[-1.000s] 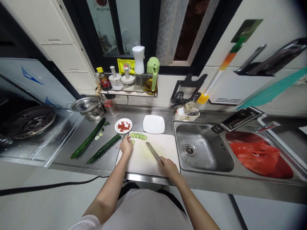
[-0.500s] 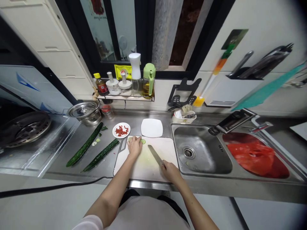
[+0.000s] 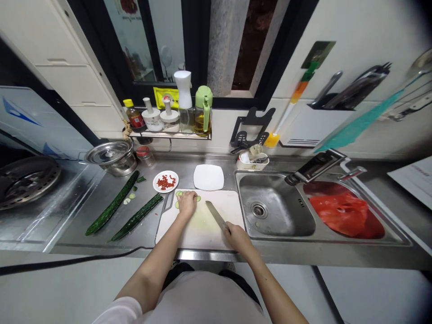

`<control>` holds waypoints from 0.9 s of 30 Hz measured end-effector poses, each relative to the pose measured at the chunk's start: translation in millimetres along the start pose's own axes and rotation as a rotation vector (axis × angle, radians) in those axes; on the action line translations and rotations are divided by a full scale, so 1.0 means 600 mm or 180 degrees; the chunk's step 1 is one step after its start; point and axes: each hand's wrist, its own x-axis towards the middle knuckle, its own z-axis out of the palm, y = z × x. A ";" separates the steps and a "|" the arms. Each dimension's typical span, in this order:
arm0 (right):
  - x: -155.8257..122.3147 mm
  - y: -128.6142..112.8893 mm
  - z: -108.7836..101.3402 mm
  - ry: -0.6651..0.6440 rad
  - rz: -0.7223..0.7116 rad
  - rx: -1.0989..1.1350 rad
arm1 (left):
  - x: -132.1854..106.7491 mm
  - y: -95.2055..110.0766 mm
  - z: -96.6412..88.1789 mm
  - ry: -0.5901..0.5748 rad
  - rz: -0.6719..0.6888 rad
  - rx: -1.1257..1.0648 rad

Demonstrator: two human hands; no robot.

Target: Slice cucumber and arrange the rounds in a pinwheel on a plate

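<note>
Green slices (image 3: pixel 178 194) are lying at the far edge of the board (image 3: pixel 202 227). The left hand (image 3: pixel 187 203) is resting loosely open on them, seemingly gathering them. The right hand (image 3: pixel 238 236) is gripping the knife (image 3: pixel 216 215), its blade over the board's middle. Any further gathering calls for keeping that blade clear.

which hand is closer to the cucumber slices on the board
Left. The left hand rests on the cucumber slices at the far edge of the board; the right hand holds the knife nearer the person.
</note>
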 end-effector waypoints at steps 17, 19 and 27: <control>-0.027 -0.045 0.002 -0.0199 -0.0338 -0.0405 | -0.041 -0.043 -0.042 -0.0614 -0.0390 -0.0086; -0.022 -0.051 0.004 -0.0245 -0.0349 -0.0435 | -0.045 -0.046 -0.040 -0.0517 -0.0438 -0.0037; -0.004 -0.066 0.010 -0.0326 -0.0367 -0.0444 | -0.054 -0.052 -0.027 -0.0471 -0.0460 0.0048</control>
